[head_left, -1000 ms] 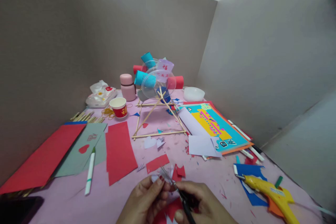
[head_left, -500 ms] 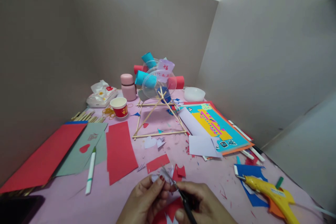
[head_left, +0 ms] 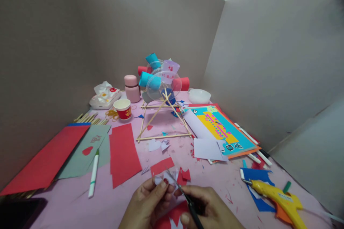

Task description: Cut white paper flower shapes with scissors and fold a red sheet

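Note:
At the bottom edge, my left hand (head_left: 146, 204) pinches a small piece of pale lilac paper (head_left: 164, 179) between thumb and fingers. My right hand (head_left: 212, 209) is closed on black-handled scissors (head_left: 188, 202), whose blades (head_left: 174, 182) point up-left into that paper. Red paper (head_left: 176, 214) lies under both hands. Red scraps (head_left: 185, 174) and a red strip (head_left: 162, 165) rest on the pink table just beyond the blades.
A stick-and-cup wheel model (head_left: 161, 86) stands mid-table. Red sheets (head_left: 124, 154), a grey sheet (head_left: 88, 152) and a white marker (head_left: 93, 177) lie left. A yellow glue gun (head_left: 276, 196) and a colourful pad (head_left: 220, 127) lie right. A paper cup (head_left: 123, 108) and a pink bottle (head_left: 131, 88) stand behind.
The view has shifted very slightly. Both hands stay at the bottom edge, with the scissors still in the lilac paper.

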Motion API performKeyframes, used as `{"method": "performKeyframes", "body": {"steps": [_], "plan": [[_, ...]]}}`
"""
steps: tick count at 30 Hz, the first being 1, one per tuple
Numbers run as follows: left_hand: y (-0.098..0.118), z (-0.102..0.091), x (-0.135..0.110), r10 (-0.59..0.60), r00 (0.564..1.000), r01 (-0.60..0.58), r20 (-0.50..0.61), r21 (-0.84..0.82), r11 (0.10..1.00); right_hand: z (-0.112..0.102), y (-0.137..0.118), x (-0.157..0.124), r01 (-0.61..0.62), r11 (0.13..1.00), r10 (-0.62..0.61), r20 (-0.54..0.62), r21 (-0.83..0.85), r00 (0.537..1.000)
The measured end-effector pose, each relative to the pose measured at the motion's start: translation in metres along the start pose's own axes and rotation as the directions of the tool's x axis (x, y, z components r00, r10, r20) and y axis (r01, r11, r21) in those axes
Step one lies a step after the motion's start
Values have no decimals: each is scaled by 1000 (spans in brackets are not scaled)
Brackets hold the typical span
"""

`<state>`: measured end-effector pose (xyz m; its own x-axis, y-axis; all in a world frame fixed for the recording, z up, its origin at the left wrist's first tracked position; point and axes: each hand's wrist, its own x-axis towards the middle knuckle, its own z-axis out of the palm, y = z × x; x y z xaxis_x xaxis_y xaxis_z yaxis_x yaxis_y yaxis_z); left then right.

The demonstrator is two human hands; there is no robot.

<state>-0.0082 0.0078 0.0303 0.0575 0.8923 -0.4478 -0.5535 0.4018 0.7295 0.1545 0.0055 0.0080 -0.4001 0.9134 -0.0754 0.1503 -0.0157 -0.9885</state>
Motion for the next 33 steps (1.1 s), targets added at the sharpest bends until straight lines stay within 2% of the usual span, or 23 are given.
{"method": "performKeyframes", "body": {"steps": [5,10,24,33], "plan": [[1,2,0,9,1000,-8,7,-10,1000,-1,-1,1,29,1000,-28,50,-13,998],[2,1,0,9,1000,-9,10,-1,1000,0,-1,-1,47,998,-46,25,-33,999],[1,-1,0,88,996,-86,-28,69,994,-1,-1,-2,10,999,-9,31,-37,999],[0,-5,1,110,993,-106,-36,97,990,0,-3,0,-38,999,40,78,-35,996]]}}
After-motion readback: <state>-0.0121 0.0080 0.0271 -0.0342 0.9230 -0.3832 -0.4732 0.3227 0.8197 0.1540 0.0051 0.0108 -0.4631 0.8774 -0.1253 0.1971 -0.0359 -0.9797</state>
